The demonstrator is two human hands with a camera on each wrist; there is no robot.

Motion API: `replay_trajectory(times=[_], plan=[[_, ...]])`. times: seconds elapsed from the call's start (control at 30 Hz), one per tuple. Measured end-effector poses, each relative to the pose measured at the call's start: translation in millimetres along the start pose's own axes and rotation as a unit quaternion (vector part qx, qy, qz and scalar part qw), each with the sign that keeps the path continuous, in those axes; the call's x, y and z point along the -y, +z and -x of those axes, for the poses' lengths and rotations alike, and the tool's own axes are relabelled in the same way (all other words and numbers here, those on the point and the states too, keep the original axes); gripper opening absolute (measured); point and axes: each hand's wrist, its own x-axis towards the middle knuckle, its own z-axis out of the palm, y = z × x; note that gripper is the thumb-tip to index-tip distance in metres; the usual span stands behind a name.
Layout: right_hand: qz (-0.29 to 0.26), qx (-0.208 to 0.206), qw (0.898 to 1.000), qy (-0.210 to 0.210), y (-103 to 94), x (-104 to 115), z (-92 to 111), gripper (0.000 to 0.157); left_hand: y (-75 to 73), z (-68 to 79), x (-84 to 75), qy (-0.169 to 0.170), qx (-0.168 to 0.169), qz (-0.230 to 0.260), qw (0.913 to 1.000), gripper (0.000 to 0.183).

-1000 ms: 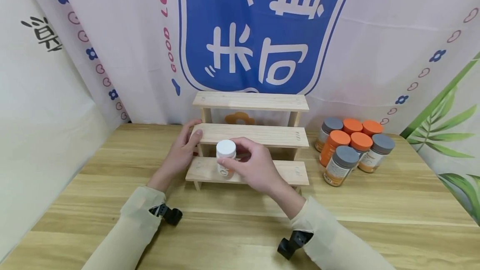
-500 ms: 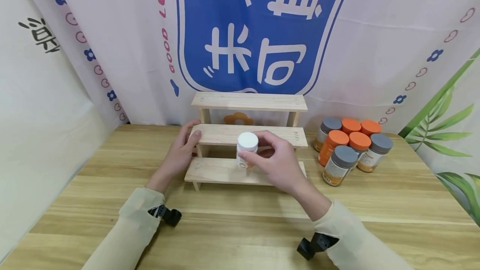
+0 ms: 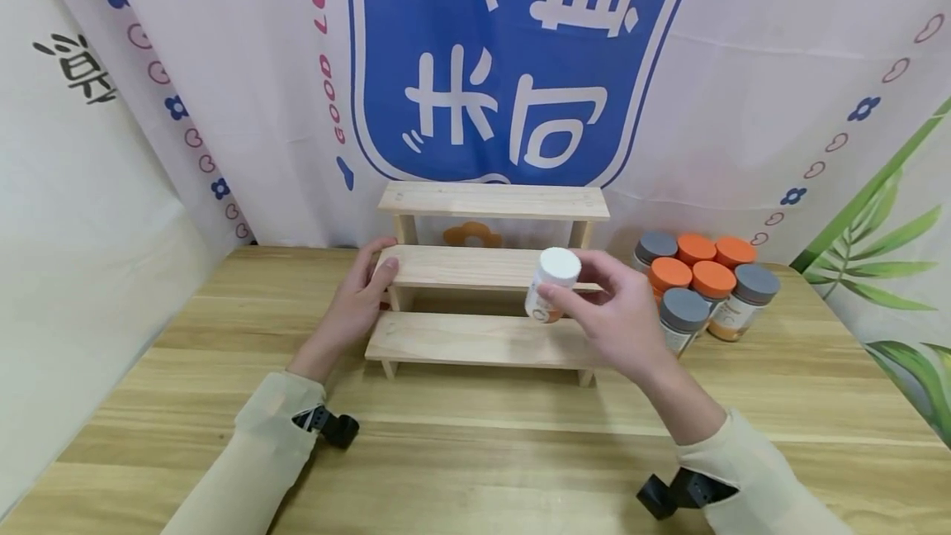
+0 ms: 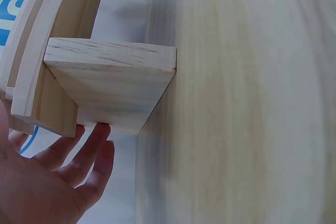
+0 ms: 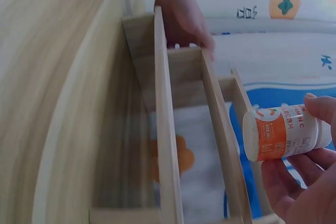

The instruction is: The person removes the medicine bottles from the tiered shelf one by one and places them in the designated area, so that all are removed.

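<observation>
My right hand (image 3: 620,312) pinches a small white pill bottle (image 3: 553,283) between thumb and fingers, tilted slightly, above the right part of a three-tier wooden shelf stand (image 3: 475,337). In the right wrist view the bottle (image 5: 281,132) shows an orange and white label with vitamin C lettering. At the stand's left end, my left hand (image 3: 361,295) grips the middle tier, its thumb lying on top of the board. In the left wrist view the fingertips of the left hand (image 4: 68,174) touch the stand's side panel (image 4: 113,87); the thumb is mostly hidden there.
Several bottles with orange lids (image 3: 715,279) and grey lids (image 3: 685,310) stand clustered on the wooden table (image 3: 461,452), right of the stand. A printed white and blue cloth (image 3: 475,89) hangs right behind it.
My right hand has lifted the pill bottle off the lowest tier and carried it rightward, tilting it a little. My left hand has stayed at the stand's left end.
</observation>
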Motion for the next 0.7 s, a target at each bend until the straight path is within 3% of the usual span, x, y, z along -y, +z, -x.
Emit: replay_trajectory(times=[0.33,0.7], plan=[[0.055,-0.054,0.997,0.002,-37.5,-2.2,2.5,0.039,-1.3,1.0,-0.5,-0.004,-0.003,-0.008,1.0,0.052],[0.079,-0.121,0.989,0.018,-76.0,-16.0,5.1,0.047,-1.3,0.4,1.0,0.001,-0.001,-0.006,1.0,0.052]])
